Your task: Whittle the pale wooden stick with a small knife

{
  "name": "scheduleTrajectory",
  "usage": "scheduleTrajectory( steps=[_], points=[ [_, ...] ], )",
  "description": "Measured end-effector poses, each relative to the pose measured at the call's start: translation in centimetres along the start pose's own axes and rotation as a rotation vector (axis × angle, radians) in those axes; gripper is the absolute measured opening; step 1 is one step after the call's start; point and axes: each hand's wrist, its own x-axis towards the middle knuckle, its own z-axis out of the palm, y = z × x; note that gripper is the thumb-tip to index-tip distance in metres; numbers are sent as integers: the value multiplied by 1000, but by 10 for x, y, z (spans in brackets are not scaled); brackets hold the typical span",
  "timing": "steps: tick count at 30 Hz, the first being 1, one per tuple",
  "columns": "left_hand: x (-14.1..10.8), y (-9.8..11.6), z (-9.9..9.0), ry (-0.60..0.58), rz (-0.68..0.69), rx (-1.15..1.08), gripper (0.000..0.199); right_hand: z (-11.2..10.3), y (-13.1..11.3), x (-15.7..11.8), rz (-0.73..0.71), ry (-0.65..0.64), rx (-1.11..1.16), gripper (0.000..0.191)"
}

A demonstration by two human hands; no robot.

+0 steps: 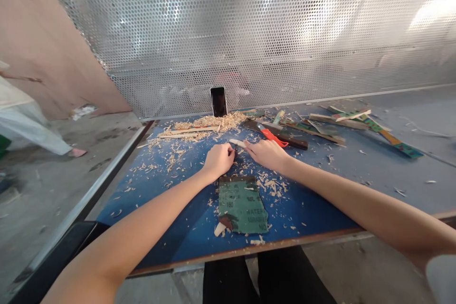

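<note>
Head view: right hand (pixel 269 154) is pinching a pale wood piece (pixel 237 143), left hand (pixel 219 159) is resting curled beside it, hold unclear, green sandpaper (pixel 242 209) lying nearer.

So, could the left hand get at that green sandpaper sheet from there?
Probably yes: the sandpaper sheet lies close to the left hand, on the near side, with no tool between. The hand curls beside the pale wood piece; if gripping it, it may need to let go.
</note>
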Motion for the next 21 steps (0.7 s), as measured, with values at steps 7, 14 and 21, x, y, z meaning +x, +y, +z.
scheduleTrajectory(
  steps=[7,14,21],
  points=[
    [1,-3,2,11,14,-4,24,4,-5,-2,7,-12,-13,59],
    [0,1,-1,-6,7,3,25,-1,-8,-5,-10,-16,-28,61],
    [0,-1,-1,2,4,-9,24,2,-6,-5,-8,23,26,57]
  ],
)
